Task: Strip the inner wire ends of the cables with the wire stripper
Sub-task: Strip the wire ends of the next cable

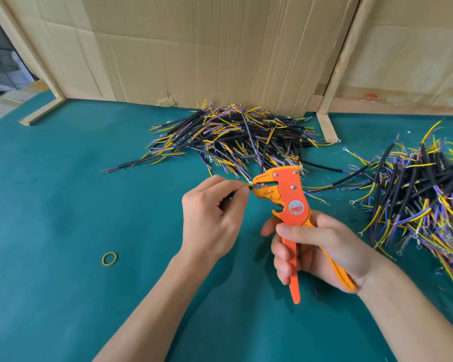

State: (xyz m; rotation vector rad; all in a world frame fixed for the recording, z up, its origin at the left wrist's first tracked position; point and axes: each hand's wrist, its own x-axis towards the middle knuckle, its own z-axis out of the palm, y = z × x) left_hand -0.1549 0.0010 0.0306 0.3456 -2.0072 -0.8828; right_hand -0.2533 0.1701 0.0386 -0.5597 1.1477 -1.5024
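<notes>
My right hand [314,246] grips the handles of an orange wire stripper [288,194], whose jaws point left. My left hand [212,212] pinches a short black cable [248,186] between thumb and fingers, most of it hidden in the hand. The cable's wire ends sit right at the stripper's jaws. A pile of black cables with yellow, blue and brown inner wires [236,139] lies behind the hands. A second, thicker pile of cables [424,197] lies at the right.
The green table mat [89,205] spreads under everything. A yellow rubber band [109,258] lies at the left. Cardboard walls [207,48] on wooden frames close off the back; a wooden foot [327,126] stands between the piles.
</notes>
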